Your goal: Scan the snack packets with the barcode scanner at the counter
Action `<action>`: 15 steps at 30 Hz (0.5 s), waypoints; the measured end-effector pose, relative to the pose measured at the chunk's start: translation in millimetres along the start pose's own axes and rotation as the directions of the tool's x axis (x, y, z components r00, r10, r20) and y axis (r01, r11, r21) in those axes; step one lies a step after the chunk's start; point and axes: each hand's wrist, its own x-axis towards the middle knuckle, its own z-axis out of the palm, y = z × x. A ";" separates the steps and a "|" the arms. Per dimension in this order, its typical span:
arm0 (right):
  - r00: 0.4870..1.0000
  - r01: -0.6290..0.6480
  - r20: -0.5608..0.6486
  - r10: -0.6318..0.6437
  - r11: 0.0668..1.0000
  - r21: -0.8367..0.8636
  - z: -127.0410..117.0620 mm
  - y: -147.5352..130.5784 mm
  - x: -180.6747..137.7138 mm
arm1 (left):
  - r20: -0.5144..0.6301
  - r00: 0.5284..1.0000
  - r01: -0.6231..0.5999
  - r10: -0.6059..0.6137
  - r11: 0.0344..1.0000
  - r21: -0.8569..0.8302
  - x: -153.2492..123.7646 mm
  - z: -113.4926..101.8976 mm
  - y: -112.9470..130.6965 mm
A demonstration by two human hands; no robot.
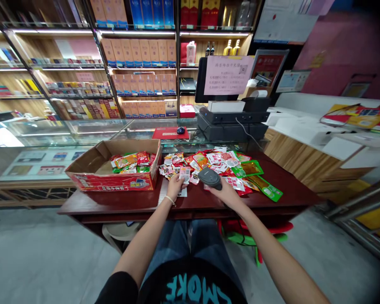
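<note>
My left hand [175, 186] is closed on a small snack packet [184, 174], its pale printed side facing up. Wrapped in my right hand [224, 193] is a dark barcode scanner [210, 177], whose head points left toward that packet. A heap of snack packets [220, 159] in red, white and green spreads over the table behind both hands. Left of my left hand stands an open cardboard box [114, 185] with several more packets [131, 162] inside. A paper sheet [182, 192] lies partly under my left hand.
The dark red table [114, 202] borders a glass counter [91, 126]. A monitor [201, 80] with a pink notice stands on a cash drawer [231, 128] at the back. A mouse [180, 130] rests on a red mat. Red and green stools [256, 236] sit under the table's right side.
</note>
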 end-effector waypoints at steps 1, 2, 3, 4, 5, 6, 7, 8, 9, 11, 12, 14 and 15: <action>1.000 -0.003 -0.027 0.004 1.000 0.019 -0.8 -1.1 3.9 | -0.001 1.000 -0.008 0.008 1.000 0.001 -1.2 0.9 6.0; 0.998 -0.006 -0.058 0.009 0.999 0.045 -1.8 -2.6 8.3 | 0.010 1.000 -0.024 0.024 1.000 0.007 -2.1 1.3 14.2; 0.998 -0.021 -0.065 0.025 0.998 0.067 -2.9 -4.4 13.3 | 0.034 0.998 -0.045 0.044 0.999 0.015 -2.8 0.9 24.5; 0.996 -0.040 -0.073 0.047 0.995 0.086 -3.9 -6.5 18.7 | 0.063 0.996 -0.068 0.066 0.997 0.024 -3.3 -0.3 36.8; 0.995 -0.054 -0.078 0.062 0.993 0.102 -4.8 -8.7 24.7 | 0.093 0.992 -0.094 0.090 0.995 0.036 -3.4 -2.7 51.0; 0.994 -0.046 -0.093 0.057 0.993 0.113 -5.3 -10.9 31.0 | 0.120 0.986 -0.121 0.114 0.991 0.053 -3.2 -6.4 66.4; 0.994 -0.033 -0.104 0.046 0.992 0.118 -5.4 -13.0 37.5 | 0.134 0.980 -0.155 0.144 0.985 0.076 -2.5 -11.7 82.6; 0.993 -0.018 -0.112 0.032 0.993 0.121 -4.9 -14.9 44.2 | 0.141 0.973 -0.196 0.181 0.975 0.107 -1.3 -18.9 98.9; 0.993 -0.004 -0.114 0.017 0.993 0.120 -3.9 -16.4 51.0 | 0.135 0.965 -0.244 0.225 0.958 0.149 0.6 -28.1 114.7; 0.994 0.008 -0.105 0.003 0.994 0.109 -0.2 -18.3 64.8 | 0.082 0.941 -0.337 0.327 0.900 0.276 7.0 -52.3 143.0; 0.995 0.012 -0.100 -0.001 0.995 0.103 2.4 -18.9 71.7 | 0.045 0.926 -0.366 0.376 0.859 0.358 11.7 -66.9 154.8; 0.996 0.021 -0.090 -0.012 0.995 0.100 8.7 -20.2 85.8 | -0.043 0.893 -0.372 0.448 0.787 0.492 24.0 -98.2 173.1; 0.996 0.025 -0.087 -0.016 0.994 0.105 12.4 -21.1 92.9 | -0.085 0.882 -0.354 0.463 0.773 0.527 31.2 -113.8 179.6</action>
